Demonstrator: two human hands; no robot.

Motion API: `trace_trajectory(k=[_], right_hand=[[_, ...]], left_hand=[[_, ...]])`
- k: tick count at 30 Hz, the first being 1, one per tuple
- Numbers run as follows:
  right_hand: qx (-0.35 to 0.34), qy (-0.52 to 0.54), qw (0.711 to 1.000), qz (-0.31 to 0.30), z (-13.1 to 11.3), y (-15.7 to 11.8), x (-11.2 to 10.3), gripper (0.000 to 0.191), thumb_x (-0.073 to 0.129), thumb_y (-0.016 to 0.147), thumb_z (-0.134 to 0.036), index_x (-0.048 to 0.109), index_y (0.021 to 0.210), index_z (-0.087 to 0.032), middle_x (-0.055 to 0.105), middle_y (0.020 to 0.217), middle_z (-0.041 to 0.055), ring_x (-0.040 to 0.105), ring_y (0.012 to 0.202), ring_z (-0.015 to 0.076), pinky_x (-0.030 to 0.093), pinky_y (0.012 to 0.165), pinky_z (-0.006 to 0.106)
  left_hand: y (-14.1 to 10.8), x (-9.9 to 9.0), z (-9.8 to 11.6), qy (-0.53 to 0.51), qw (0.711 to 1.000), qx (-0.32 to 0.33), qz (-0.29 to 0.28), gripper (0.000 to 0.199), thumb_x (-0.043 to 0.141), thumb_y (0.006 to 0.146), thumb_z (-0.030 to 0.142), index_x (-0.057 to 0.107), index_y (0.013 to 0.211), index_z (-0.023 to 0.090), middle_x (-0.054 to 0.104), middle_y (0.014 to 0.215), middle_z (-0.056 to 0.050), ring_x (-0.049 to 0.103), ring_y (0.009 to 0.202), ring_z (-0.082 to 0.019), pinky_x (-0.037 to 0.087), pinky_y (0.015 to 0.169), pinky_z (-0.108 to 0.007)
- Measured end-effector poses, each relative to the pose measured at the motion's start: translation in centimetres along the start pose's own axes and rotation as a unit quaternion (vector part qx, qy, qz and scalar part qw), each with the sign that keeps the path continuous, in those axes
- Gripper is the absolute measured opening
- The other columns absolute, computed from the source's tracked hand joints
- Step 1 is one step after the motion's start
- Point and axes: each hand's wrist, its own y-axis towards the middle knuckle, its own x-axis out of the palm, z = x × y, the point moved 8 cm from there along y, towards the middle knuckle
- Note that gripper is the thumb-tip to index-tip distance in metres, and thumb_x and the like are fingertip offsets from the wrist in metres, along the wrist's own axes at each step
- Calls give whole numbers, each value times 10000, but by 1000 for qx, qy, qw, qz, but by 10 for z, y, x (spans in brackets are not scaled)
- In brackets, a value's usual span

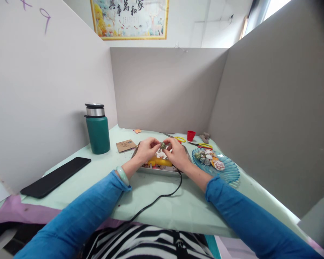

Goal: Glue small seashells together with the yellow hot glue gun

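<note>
Above a metal tray [158,171], my left hand [148,149] and my right hand [176,153] meet at a small greenish shell-like piece [163,145]. Fingertips of both hands pinch it from either side. In the tray beneath lies a yellow glue gun [160,162], its black cord [162,196] running over the near rim toward my lap. Small pieces are scattered around it, partly hidden by my hands. To the right, a blue glass plate [230,172] holds several shells [218,165].
A green bottle [98,135] and a black phone-like slab [58,177] stand and lie at left. A brown card [126,145] is left of the tray. Behind are a red cup [191,135] and yellow-handled scissors [205,146]. Grey panels [166,90] enclose the table.
</note>
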Motion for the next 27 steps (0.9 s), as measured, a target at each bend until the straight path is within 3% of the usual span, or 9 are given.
trace_trajectory(k=[7,27], right_hand=[[-4,-3,1000,-29,3,-1,8,299,602,763,-198,517,1050,-197,555,1074,63,579,662,120,463,742,319],[7,-10,999,-33,-1,-1,6,237,614,792,-255,536,1006,-188,559,1040,64,591,661,122,463,724,310]], left_hand=[[1,-4,0,27,999,-5,19,117,560,755,272,617,755,171,629,707,0,548,633,-121,415,610,-237],[1,-1,-6,2,1000,-20,11,102,547,724,214,627,774,176,656,699,9,579,616,-118,429,600,-234]])
